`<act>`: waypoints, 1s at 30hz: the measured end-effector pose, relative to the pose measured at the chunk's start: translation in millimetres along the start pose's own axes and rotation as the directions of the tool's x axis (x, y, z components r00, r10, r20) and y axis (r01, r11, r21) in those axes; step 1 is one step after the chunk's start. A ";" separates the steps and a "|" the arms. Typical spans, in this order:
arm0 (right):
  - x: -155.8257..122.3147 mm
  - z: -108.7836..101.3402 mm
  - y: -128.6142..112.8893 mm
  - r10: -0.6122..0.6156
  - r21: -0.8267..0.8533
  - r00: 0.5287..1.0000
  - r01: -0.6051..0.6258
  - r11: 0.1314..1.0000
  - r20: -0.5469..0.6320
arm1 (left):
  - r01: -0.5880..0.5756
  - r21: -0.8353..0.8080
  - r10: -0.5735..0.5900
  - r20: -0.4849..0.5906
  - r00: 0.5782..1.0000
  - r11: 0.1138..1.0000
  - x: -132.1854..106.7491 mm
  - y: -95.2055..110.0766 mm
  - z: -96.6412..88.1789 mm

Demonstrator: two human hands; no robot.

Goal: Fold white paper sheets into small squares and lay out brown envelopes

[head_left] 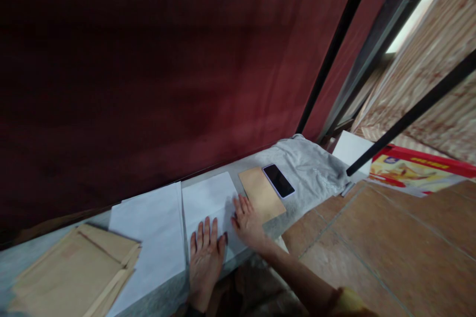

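Observation:
A white sheet of paper (208, 193) lies on the cloth-covered bench, with a crease or fold line across it. My left hand (207, 252) rests flat on its lower left part, fingers spread. At the sheet's right edge my right hand (246, 220) presses down with fingers stretched out, close to a brown envelope (262, 193). A phone (278, 181) with a dark screen lies just right of that envelope. To the left of my left hand is a stack of white paper (150, 233). Several brown envelopes (74, 272) are piled at the far left, overlapping the stack.
Grey cloth (308, 168) covers the narrow bench, bunched at its right end. A dark red panel (186, 84) rises behind it. Black metal bars (330, 59) stand at the right. A red and yellow printed box (416, 168) lies on the tiled floor (375, 237).

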State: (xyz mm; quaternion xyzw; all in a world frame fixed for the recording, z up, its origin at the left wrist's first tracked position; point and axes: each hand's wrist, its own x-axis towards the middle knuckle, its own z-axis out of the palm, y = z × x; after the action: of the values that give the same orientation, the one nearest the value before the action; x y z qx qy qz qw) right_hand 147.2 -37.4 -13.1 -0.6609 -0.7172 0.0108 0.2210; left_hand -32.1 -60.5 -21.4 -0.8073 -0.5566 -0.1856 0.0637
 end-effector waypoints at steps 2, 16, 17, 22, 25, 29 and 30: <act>-7.2 7.6 -22.4 -0.130 0.055 0.990 0.127 0.990 0.055 | -0.013 0.034 0.013 0.020 1.000 0.999 -1.3 -0.5 2.2; -11.8 17.7 -8.2 0.013 -0.046 0.998 -0.016 0.999 -0.058 | 0.019 0.068 -0.020 0.023 1.000 0.997 -3.8 0.5 4.5; -5.4 19.5 -16.7 -0.001 -0.023 0.999 0.000 1.000 -0.037 | 0.021 0.068 -0.023 0.026 0.999 0.997 -3.8 0.9 4.2; 41.1 39.8 -62.7 -0.149 0.086 0.987 0.144 0.986 0.059 | 0.028 0.061 -0.031 0.057 0.998 0.998 -2.4 5.7 0.8; 65.9 52.9 -64.8 -0.154 0.071 0.987 0.151 0.986 0.047 | 0.048 0.078 -0.052 0.044 0.998 0.996 -1.8 8.5 -0.4; 88.6 57.9 -37.5 -0.148 -0.016 0.989 0.148 0.989 0.002 | 0.063 0.089 -0.065 0.017 0.998 0.994 -2.6 8.7 1.9; 93.2 57.2 -29.0 -0.141 -0.040 0.990 0.140 0.989 -0.005 | 0.067 0.087 -0.068 0.011 0.998 0.994 -3.0 8.4 2.8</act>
State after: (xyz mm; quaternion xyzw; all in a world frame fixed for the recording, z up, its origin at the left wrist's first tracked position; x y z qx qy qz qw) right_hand 98.2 63.5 -27.5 -0.6130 -0.7611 -0.0218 0.2108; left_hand -24.6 -65.4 -24.3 -0.7858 -0.5914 -0.1578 0.0885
